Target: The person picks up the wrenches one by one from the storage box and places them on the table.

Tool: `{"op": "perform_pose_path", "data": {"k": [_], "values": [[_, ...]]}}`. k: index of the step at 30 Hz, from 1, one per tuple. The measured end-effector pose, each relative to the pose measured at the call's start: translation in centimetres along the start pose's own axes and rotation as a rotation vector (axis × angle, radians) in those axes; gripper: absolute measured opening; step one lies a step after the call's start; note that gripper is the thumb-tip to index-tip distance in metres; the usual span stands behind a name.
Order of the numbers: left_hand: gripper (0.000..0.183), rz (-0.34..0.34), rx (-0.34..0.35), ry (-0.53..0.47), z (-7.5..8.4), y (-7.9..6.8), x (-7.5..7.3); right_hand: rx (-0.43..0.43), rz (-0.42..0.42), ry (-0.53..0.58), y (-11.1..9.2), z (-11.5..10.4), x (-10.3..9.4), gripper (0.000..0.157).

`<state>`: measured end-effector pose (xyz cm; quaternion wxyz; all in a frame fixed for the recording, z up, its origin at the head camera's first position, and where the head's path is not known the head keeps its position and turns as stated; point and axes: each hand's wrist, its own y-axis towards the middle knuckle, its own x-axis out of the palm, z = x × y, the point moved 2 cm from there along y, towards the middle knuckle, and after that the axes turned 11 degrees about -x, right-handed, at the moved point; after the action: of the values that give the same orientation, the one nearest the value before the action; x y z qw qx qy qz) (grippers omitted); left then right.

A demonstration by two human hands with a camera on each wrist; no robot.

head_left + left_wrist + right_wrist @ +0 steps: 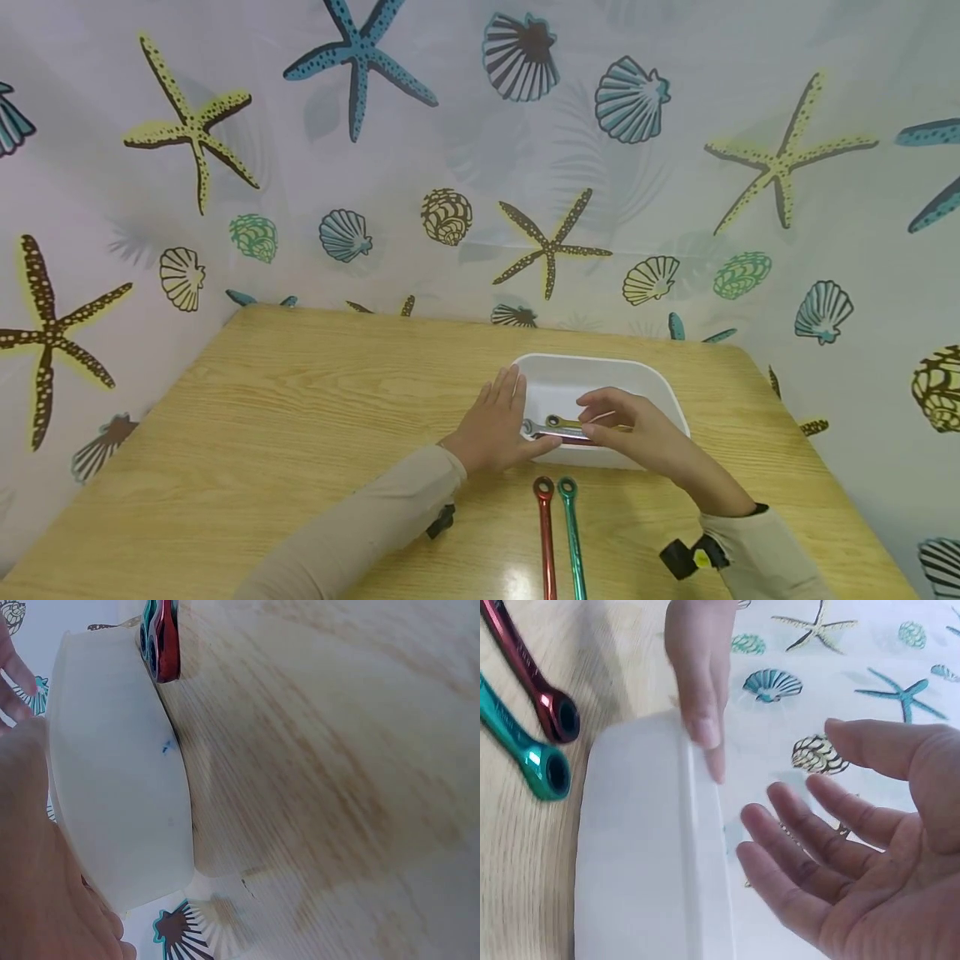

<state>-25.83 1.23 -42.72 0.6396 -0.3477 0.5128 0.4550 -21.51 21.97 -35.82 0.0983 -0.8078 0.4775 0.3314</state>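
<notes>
On the tabletop (322,392), right of its middle and toward the far edge, sits a tub (555,392). Inside it, wrenches (557,431) lie crosswise near the front wall. Before the tub, left of its middle, two ratcheting wrenches (547,533) lie side by side, ring ends toward it. The left hand (491,429) rests at the tub's left end; the right hand (633,427) is over its right part. Behind hangs a cloth (435,150).

Beige sleeves (375,527); seemingly black wrist cameras (678,559)
</notes>
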Motion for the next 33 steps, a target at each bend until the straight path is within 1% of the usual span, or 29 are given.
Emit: {"op": "perform_pose_path", "data": {"k": [3,8,13,17,19,25,29,30,33], "values": [[0.105,0.000,0.001,0.006,0.0,-0.1,-0.1,0.006,0.021,-0.038,0.9,1.3,-0.1,0.037],[0.105,0.007,0.001,0.017,-0.1,0.1,-0.1,0.089,0.049,-0.081,2.5,3.9,-0.1,0.039],[0.106,0.013,0.003,0.034,-0.1,0.3,0.2,0.141,0.041,-0.092,3.5,6.5,0.4,0.036],[0.106,0.016,0.002,0.040,-0.1,0.3,0.3,0.174,0.026,-0.096,4.0,7.8,0.8,0.034],[0.106,0.016,0.000,0.039,-0.1,0.3,0.2,0.179,0.026,-0.099,4.2,8.0,0.9,0.034],[0.104,0.012,-0.005,0.034,0.0,0.1,-0.2,0.152,0.012,-0.124,4.6,8.6,1.1,0.028],[0.104,0.016,-0.002,0.040,0.1,0.0,-0.3,0.126,-0.007,-0.168,4.9,9.0,1.4,0.025],[0.104,0.016,-0.002,0.039,0.1,0.0,-0.3,0.108,-0.016,-0.186,4.9,9.0,1.4,0.025],[0.104,0.009,-0.007,0.037,0.1,0.0,-0.2,0.088,-0.016,-0.238,5.0,9.2,1.7,0.025]]}}
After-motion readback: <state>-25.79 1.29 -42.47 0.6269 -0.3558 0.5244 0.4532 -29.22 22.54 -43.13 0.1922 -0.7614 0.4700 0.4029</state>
